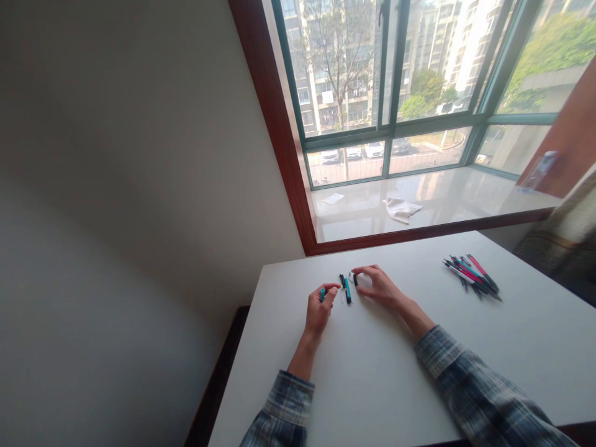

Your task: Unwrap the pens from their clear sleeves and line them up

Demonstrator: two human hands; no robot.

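My left hand (319, 309) is closed around a teal pen barrel (322, 295), whose end sticks up above the fingers. To its right, disassembled pen parts lie on the white table: a teal and black barrel (347, 292) and a black piece (343, 281), with thin slivers beside them too small to name. My right hand (378, 287) reaches in from the right, its thumb and index finger curved about the two ends of a short black pen part (355, 280). That part stays close to the tabletop.
A pile of pink, teal, white and black pens (472, 276) lies on the right of the white table (372, 385). Behind the table, a windowsill (358, 217) holds a crumpled white cloth (403, 210), a paper (333, 198) and a clear bottle (540, 171). A wall (186, 186) rises on the left.
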